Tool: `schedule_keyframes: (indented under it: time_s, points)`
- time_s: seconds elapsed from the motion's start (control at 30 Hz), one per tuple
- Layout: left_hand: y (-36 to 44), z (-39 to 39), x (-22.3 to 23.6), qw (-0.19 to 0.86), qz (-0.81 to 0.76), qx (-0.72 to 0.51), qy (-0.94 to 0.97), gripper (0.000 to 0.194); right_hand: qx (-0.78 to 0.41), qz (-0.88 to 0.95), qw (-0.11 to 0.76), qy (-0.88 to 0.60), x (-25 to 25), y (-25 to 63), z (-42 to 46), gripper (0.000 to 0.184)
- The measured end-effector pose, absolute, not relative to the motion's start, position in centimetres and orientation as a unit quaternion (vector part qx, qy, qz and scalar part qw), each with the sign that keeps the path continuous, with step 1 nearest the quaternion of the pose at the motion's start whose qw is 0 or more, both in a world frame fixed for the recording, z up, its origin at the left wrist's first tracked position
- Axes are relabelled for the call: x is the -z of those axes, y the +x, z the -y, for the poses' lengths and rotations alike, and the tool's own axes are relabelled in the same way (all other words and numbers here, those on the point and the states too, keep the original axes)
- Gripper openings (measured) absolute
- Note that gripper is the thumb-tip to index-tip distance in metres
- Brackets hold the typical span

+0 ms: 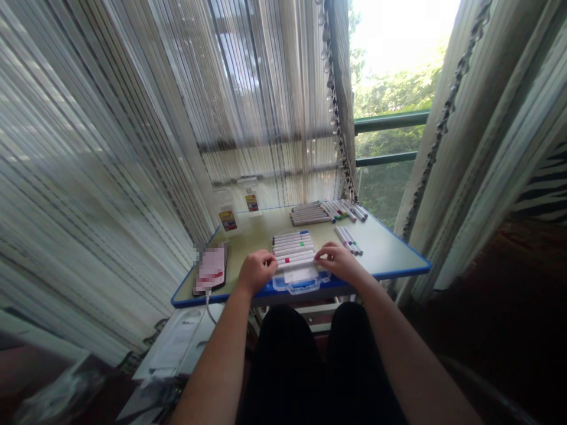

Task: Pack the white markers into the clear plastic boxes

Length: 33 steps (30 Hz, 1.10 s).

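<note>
Head view: both hands at a marker case

The left hand (257, 270) and the right hand (339, 261) sit on either side of the stacked markers (293, 248), which lie crosswise in rows, their colored bands showing near the right end. The fingers of both hands are curved, and their tips are at the opposite ends of the nearest markers. From this view I cannot tell whether either hand is gripping a marker or only touching it. The stack rests in a transparent marker case (301, 281) with blue latches, at the near edge of the desk (392, 273), between the two hands. A white sheet lies in the near part of the case.

The desk has a pale green top and a blue rim. Farther back, a row of loose markers (323, 213) lies along the far edge, and a smaller group (348, 240) lies beyond the right hand. Left of the left hand is a phone (210, 270) with a pixelated screen, and a white cable (208, 307) hangs from it over the desk edge. Two printed packets (239, 211) stand at the far left corner, against striped curtains (110, 147).
</note>
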<state>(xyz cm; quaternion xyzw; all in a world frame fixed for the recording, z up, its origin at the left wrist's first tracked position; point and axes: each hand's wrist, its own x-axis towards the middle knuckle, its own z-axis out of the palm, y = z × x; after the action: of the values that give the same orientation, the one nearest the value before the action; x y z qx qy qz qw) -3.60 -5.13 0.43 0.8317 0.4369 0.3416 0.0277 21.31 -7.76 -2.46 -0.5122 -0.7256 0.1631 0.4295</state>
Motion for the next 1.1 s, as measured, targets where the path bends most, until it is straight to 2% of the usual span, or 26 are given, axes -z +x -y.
schedule_keyframes:
  time_s: [0.27,0.67,0.97,1.1]
  points:
    - [-3.4,4.96,-0.31,0.051,-0.398,-0.31,0.862,0.006,-0.153,0.719,0.432,-0.523,2.13,21.22,8.02,0.013]
    - [-3.37,4.75,-0.23,0.066,-0.403,-0.306,0.86,0.002,-0.119,0.713,0.409,-0.557,1.73,21.13,8.29,0.015]
    - [-3.43,4.66,-0.22,0.107,-0.395,-0.31,0.858,0.013,-0.134,0.717,0.408,-0.549,1.54,21.03,8.38,0.012]
    - [-3.38,4.7,-0.29,0.115,-0.39,-0.313,0.858,0.011,-0.134,0.72,0.403,-0.549,1.49,21.18,8.39,0.012]
